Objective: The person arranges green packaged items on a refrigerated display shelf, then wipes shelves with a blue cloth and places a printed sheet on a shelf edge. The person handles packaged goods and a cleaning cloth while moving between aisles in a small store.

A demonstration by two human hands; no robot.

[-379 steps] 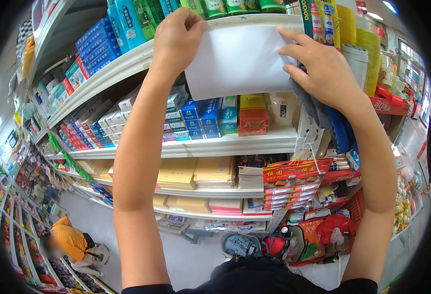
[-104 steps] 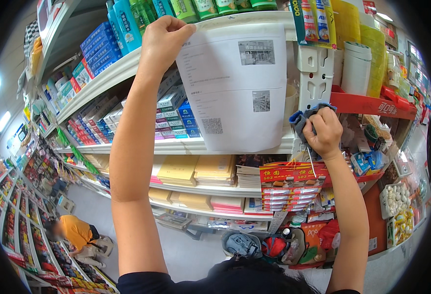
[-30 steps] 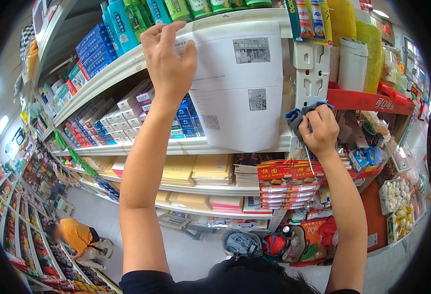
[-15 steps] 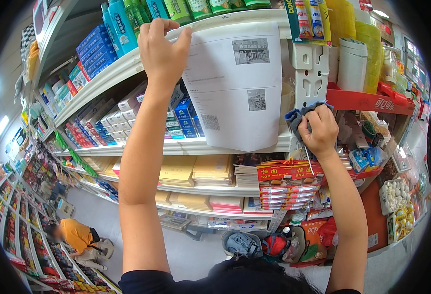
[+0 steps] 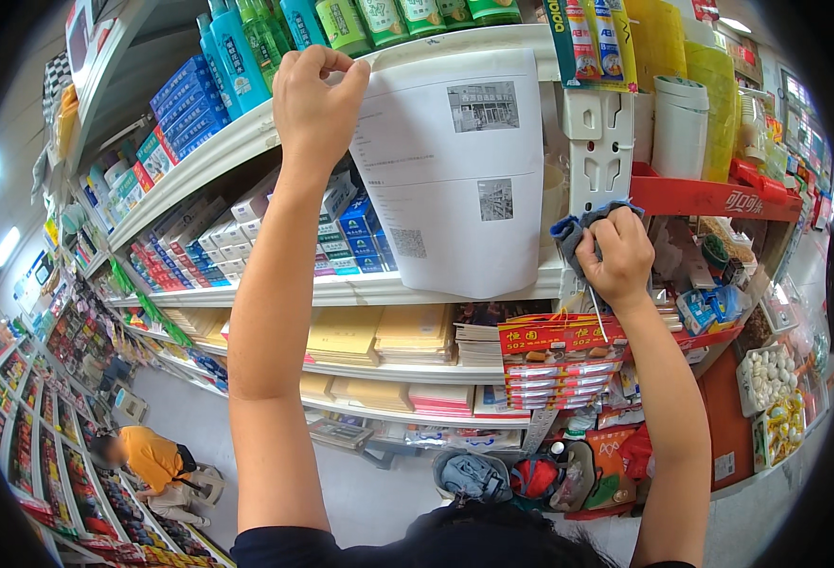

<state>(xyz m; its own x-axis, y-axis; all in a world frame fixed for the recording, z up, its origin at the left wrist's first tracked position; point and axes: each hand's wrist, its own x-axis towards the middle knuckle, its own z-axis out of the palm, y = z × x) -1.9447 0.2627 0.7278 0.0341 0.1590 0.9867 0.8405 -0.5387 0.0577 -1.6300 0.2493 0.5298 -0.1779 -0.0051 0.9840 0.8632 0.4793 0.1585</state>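
Observation:
A printed white sheet of paper hangs over the front of the white shelf, covering part of the level below. My left hand is raised at the sheet's upper left corner, its thumb and fingers pinched together there; the exact contact is partly hidden. In my right hand a crumpled grey-blue cloth is bunched, held against the lower part of the white perforated post. From beside this fist a thin white strip dangles.
Green and blue bottles line the top level. Small boxes and stacked envelopes fill lower levels. A red card of glue tubes hangs below my right hand. At lower left, a person in orange sits in the aisle.
The shelf, bottles and paper sit slightly lower in the picture. My left thumb and fingertips have come closer together. My right hand stays on the cloth at the post.

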